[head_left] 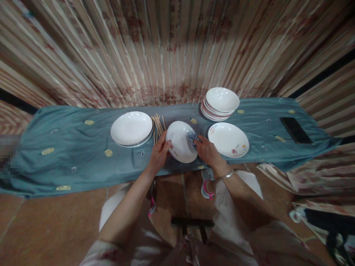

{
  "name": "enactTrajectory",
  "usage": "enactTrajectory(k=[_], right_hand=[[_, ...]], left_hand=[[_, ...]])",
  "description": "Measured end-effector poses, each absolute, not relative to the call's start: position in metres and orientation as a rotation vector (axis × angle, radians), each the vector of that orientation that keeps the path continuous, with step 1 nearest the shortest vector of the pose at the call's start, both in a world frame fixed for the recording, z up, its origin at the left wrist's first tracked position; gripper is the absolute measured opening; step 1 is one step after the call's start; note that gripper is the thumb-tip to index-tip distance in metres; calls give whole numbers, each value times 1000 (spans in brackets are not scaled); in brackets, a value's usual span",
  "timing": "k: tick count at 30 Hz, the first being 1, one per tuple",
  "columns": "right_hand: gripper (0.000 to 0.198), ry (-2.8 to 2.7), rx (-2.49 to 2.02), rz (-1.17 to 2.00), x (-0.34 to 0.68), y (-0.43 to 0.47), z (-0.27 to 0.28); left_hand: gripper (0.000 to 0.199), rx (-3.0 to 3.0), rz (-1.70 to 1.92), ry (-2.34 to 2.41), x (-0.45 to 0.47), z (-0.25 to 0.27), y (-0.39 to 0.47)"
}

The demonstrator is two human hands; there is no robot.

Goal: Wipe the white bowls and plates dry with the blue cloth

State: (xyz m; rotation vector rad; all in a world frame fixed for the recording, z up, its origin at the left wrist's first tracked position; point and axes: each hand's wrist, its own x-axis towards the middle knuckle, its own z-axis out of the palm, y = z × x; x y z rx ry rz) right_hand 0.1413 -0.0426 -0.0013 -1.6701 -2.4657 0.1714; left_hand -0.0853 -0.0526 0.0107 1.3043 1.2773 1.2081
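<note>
Dish (179,144) btwn chopsticks (159,126) & floral plate (228,140); bowls (222,100) behind, R.

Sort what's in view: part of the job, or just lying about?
In the job:
white dish, in left hand
blue-grey cloth, in right hand
likely stacked plates, stacked bowls, floral plate

Lying about, apparently:
black phone
perhaps chopsticks

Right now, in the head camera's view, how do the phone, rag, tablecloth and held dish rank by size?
Largest to smallest, as they look:
1. Tablecloth
2. Held dish
3. Phone
4. Rag, by its visible part; the right hand covers some, so its full size is unsure.
</note>
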Motion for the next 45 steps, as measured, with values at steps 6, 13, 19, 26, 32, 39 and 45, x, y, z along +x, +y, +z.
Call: enactTrajectory(k=[6,13,19,26,32,39,45], right_hand=[[30,-2530,-1722,265,147,-52,12],[28,-2669,-1579,275,145,-72,23],[28,-2685,-1539,410,140,-81,36],[27,-2655,-1446,629,139,-81,44],[24,-2568,-1237,756,131,-82,41],[25,-2472,-1203,801,117,-84,46],[26,-2364,-1148,857,107,-81,45]], left_hand=[[64,1338,1207,1273,-86,12,-53],[63,1337,1218,1277,-86,12,-52],[63,1352,1221,1285,-85,11,-52],[64,1360,1227,1298,-85,12,-52],[65,1348,1223,1298,-84,14,-52],[65,1353,1237,1284,-84,14,-53],[64,1355,1226,1267,-84,14,-54]])
